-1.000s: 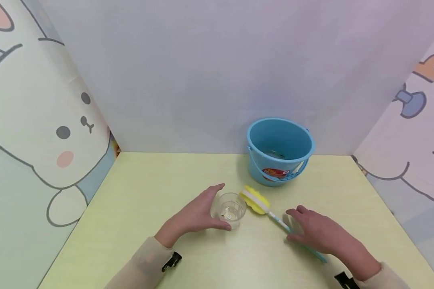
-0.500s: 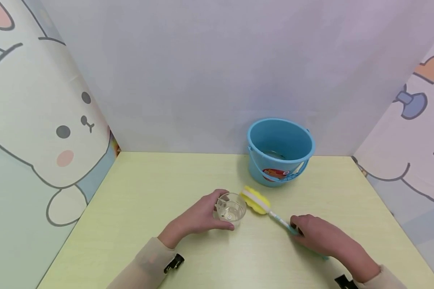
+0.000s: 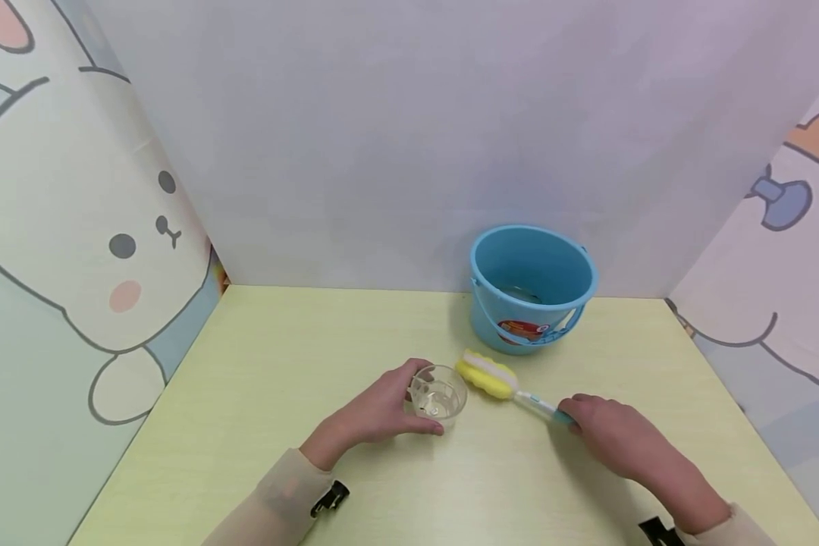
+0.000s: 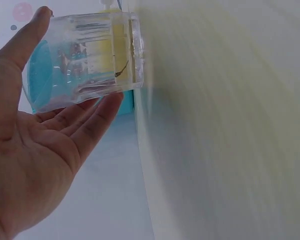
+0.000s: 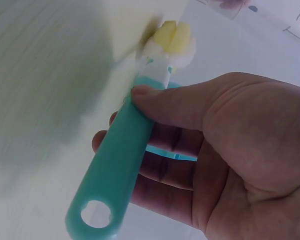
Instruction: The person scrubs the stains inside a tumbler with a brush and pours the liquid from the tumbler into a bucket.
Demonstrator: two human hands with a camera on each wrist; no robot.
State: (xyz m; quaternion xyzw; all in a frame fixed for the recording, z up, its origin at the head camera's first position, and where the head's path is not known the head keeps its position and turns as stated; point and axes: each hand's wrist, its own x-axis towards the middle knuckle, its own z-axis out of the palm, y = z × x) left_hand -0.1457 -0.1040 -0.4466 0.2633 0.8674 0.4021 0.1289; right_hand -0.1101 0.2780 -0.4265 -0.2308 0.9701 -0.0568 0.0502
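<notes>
A clear glass cup [image 3: 438, 394] stands near the middle of the table. My left hand [image 3: 382, 413] grips it from the left, thumb on the near side and fingers round the far side. In the left wrist view a small dark mark shows near the base of the cup [image 4: 80, 60]. My right hand [image 3: 610, 436] pinches the teal handle of a cup brush [image 3: 487, 375] with a yellow and white sponge head. The brush head lies close to the cup's right side. The right wrist view shows the thumb pressing on the handle [image 5: 115, 155], whose holed end points down.
A blue bucket [image 3: 532, 326] with a lowered handle and a red label stands behind the brush, by the back wall [image 3: 355, 152]. Something clear, hard to make out, lies inside it. Panels with cartoon figures [image 3: 109, 250] flank the pale yellow table [image 3: 300, 334].
My left fingers have closed round the glass cup. My right hand has taken hold of the brush handle and lifted it a little, turning the sponge head.
</notes>
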